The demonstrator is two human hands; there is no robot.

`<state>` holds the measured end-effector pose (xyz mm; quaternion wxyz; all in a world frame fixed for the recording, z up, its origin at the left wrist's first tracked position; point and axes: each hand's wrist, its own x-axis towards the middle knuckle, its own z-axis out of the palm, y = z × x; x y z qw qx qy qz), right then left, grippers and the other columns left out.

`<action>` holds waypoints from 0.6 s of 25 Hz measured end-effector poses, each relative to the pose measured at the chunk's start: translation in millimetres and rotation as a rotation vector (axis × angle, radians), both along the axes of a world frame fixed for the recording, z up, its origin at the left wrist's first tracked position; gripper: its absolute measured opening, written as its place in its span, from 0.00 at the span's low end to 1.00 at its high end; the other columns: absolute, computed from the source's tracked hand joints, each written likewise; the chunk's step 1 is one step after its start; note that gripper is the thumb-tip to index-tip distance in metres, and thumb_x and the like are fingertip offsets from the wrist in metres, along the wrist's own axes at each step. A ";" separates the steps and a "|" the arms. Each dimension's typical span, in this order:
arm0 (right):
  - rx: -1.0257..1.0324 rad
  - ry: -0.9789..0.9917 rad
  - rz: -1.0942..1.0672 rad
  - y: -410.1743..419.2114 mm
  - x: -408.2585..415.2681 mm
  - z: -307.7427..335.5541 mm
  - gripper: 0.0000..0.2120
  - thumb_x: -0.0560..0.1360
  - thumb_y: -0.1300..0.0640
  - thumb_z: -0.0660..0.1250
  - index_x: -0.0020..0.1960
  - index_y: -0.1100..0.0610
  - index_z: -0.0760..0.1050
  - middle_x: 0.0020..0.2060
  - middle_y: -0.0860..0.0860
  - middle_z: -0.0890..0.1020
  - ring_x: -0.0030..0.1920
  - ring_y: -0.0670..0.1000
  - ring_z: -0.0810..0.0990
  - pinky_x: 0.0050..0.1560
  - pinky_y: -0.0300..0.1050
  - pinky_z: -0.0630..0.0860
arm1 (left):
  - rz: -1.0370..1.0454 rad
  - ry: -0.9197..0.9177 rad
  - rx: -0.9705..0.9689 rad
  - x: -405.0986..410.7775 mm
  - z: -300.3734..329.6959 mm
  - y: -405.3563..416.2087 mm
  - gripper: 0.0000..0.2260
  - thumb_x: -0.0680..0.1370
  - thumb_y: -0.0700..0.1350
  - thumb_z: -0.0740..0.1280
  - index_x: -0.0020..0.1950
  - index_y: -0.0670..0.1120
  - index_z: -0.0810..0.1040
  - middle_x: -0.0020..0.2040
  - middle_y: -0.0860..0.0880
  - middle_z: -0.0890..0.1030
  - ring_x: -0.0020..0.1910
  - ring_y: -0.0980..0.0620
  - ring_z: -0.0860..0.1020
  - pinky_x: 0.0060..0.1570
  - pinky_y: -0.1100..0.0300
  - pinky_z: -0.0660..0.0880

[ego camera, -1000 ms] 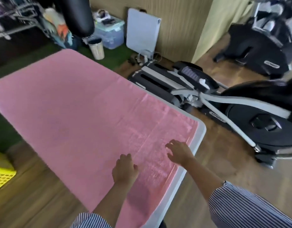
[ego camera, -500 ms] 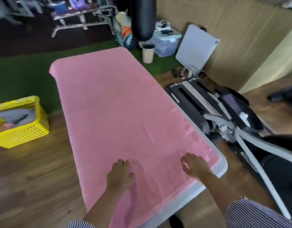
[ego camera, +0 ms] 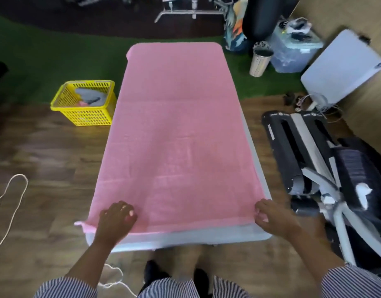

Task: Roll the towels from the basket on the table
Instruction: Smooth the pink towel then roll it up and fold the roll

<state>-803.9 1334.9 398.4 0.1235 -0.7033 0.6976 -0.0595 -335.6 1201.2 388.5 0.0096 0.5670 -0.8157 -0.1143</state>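
From the head camera, a large pink terry-cloth towel (ego camera: 176, 134) is lying spread flat over a long white plastic counter (ego camera: 185, 237), covering nearly all of it and leaving a bare strip along the near edge and the right side. The left hand (ego camera: 115, 220) is resting on the towel's near left corner with its fingers curled down onto the cloth; whether they are pinching the fabric cannot be told. The right hand (ego camera: 273, 218) is sitting at the near right corner, its fingers curled at the towel's edge, and a firm grip cannot be confirmed there either. The two hands are lying well apart, one at each near corner. The towel's surface is looking soft and nubbly, with faint fold creases crossing it.

A yellow perforated plastic basket (ego camera: 84, 104) is standing on the floor just beside the counter's left side, holding grey and pink cloth. A black and grey exercise machine (ego camera: 314, 160) is crowding the floor on the right. A pale slatted bin (ego camera: 260, 61) and a clear lidded storage box (ego camera: 292, 50) are standing beyond the far right corner. A white cord (ego camera: 11, 194) is looping across the wooden floor on the left.
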 end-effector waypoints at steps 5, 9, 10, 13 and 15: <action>0.026 0.031 0.081 15.2 -22.5 -5.1 0.13 0.60 0.54 0.61 0.44 0.54 0.75 0.38 0.48 0.77 0.37 0.48 0.75 0.28 0.39 0.73 | -0.048 0.091 -0.030 27.7 -0.3 27.4 0.16 0.63 0.55 0.63 0.47 0.50 0.77 0.48 0.49 0.79 0.45 0.46 0.79 0.37 0.53 0.76; 0.176 -0.008 0.005 19.9 -43.2 -15.5 0.08 0.57 0.62 0.62 0.36 0.59 0.74 0.34 0.54 0.77 0.35 0.58 0.79 0.32 0.43 0.72 | -0.094 0.131 -0.070 36.7 -8.1 34.1 0.19 0.65 0.52 0.60 0.50 0.45 0.78 0.51 0.47 0.77 0.51 0.51 0.73 0.40 0.54 0.78; 0.219 -0.016 -0.031 23.7 -49.2 -14.2 0.08 0.59 0.62 0.62 0.37 0.60 0.75 0.35 0.56 0.78 0.38 0.60 0.79 0.35 0.47 0.73 | -0.113 0.139 -0.089 31.8 -10.5 33.3 0.17 0.66 0.51 0.59 0.50 0.46 0.79 0.51 0.47 0.78 0.52 0.52 0.73 0.39 0.54 0.79; 0.367 0.073 -0.087 40.2 -56.0 -5.7 0.09 0.68 0.61 0.63 0.47 0.61 0.78 0.45 0.56 0.79 0.48 0.58 0.78 0.45 0.48 0.72 | -0.181 0.107 -0.157 12.5 -12.1 33.8 0.15 0.69 0.47 0.57 0.46 0.44 0.81 0.47 0.46 0.80 0.47 0.47 0.78 0.37 0.55 0.78; 0.351 0.049 -0.094 49.2 -48.7 -3.3 0.10 0.68 0.60 0.64 0.47 0.60 0.78 0.45 0.55 0.79 0.48 0.57 0.78 0.45 0.48 0.71 | -0.180 0.083 -0.179 11.8 -12.3 37.2 0.15 0.71 0.46 0.57 0.44 0.43 0.81 0.43 0.45 0.81 0.41 0.43 0.80 0.35 0.52 0.78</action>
